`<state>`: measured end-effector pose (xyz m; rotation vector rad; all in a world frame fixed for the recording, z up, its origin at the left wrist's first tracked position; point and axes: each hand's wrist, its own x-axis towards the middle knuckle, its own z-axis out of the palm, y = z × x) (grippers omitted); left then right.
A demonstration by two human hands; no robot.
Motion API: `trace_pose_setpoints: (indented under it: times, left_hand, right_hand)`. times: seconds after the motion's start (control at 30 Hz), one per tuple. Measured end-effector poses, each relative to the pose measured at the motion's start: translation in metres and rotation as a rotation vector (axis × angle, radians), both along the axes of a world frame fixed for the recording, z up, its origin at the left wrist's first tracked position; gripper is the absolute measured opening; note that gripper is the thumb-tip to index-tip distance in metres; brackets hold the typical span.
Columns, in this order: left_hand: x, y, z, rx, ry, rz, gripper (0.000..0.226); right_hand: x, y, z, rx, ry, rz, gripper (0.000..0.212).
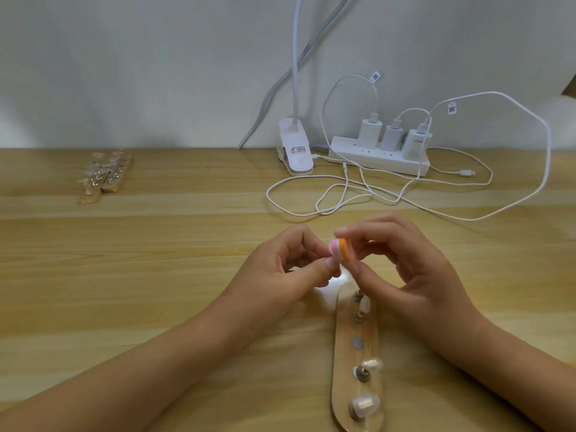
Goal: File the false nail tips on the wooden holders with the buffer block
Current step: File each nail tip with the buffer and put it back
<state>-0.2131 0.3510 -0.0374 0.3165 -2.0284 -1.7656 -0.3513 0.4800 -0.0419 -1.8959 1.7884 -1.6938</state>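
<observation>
Buffer block (341,249), striped pink, white and orange, is held in the air just beyond the far end of the near wooden holder (344,363), which lies flat on the table (156,275). The block is pinched at its orange side between the thumb and fingers of the right hand (405,269). The thumb and forefinger of the left hand (280,269) are pinched onto the block's pink side; whether some small thing is also gripped between them cannot be told. On the holder, 3 nail tips (365,406) are seen on metal studs, and 1 bare metal disc (358,342) near its middle. Far to the left of the holder and well beyond it, 2 more holders (113,179) with nail tips are laid side by side. Beyond the holder, by the wall, a white power strip (380,157) with 3 chargers and a lamp clip (294,148) are set, and white cables (343,194) are looped nearer the holder.
</observation>
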Motion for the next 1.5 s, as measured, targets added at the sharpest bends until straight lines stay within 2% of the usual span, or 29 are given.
trace_pose_setpoints:
  times: [0.1,0.23,0.33,0.43,0.53,0.63,0.8,1.03,1.13,1.23,1.33,1.5]
  left_hand:
    - [0.0,0.0,0.0,0.01,-0.01,0.006,0.007]
    - [0.001,0.0,0.0,0.012,-0.013,0.01,0.003]
    - [0.001,0.0,-0.001,-0.023,-0.017,0.01,0.017]
    - [0.0,0.002,-0.002,-0.049,-0.018,0.01,0.023]
    - [-0.001,0.002,-0.003,-0.067,-0.034,0.019,0.009]
    - [0.001,0.001,-0.004,-0.069,-0.04,0.014,0.002]
    - [0.002,0.001,-0.002,-0.04,-0.012,0.009,0.006]
    - [0.011,0.006,0.007,-0.042,0.117,-0.053,0.008]
    - [0.017,0.006,0.009,-0.217,0.111,-0.151,0.005]
    - [0.018,0.011,0.002,-0.459,0.011,-0.262,0.006]
    - [0.016,0.014,-0.006,-0.646,-0.091,-0.282,0.015]
    - [0.015,0.009,-0.007,-0.674,-0.083,-0.195,0.015]
  right_hand:
    - [-0.004,0.001,0.001,0.032,0.004,-0.051,0.025]
    - [-0.005,0.003,0.004,0.022,0.152,-0.078,0.026]
    - [-0.006,0.003,0.007,0.05,0.147,-0.109,0.03]
    - [-0.002,0.006,0.008,0.048,0.254,-0.073,0.027]
    - [-0.006,0.005,0.009,0.076,0.279,-0.1,0.026]
    - [-0.011,0.005,0.01,0.111,0.232,-0.098,0.025]
    - [-0.015,0.004,0.007,0.115,0.113,-0.068,0.027]
    - [-0.03,0.002,0.004,0.1,-0.309,-0.125,0.019]
    - [-0.028,0.001,0.005,0.061,-0.45,-0.096,0.028]
    - [-0.028,0.001,0.005,0.049,-0.459,-0.071,0.027]
    - [-0.028,0.0,0.003,0.046,-0.437,-0.062,0.023]
    - [-0.028,0.001,0.002,0.067,-0.411,-0.043,0.023]
